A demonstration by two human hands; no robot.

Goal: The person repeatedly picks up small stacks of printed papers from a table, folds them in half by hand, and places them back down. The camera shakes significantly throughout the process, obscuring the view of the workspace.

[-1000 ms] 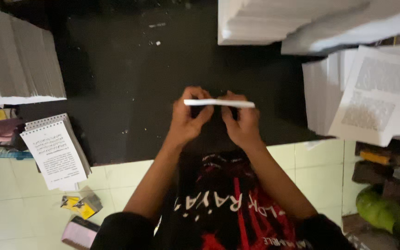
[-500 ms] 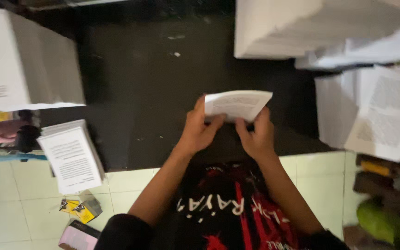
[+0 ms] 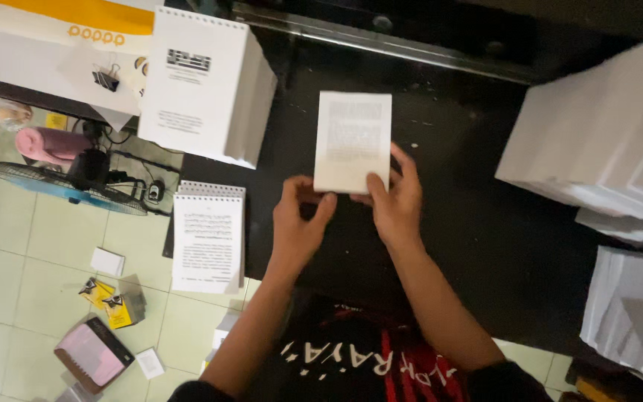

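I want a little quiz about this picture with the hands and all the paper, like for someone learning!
1. True or false: both hands hold the small stack of printed pages by its near edge.
2. What lies left of the left hand, at the edge of the black table?
A. a spiral-bound booklet
B. a mug
C. scissors
3. Fill in: the tall white paper stacks stand on the person's ______ side.

Key
1. True: the right hand pinches the near right corner and the left hand the near left corner.
2. A, the spiral-bound booklet.
3. right
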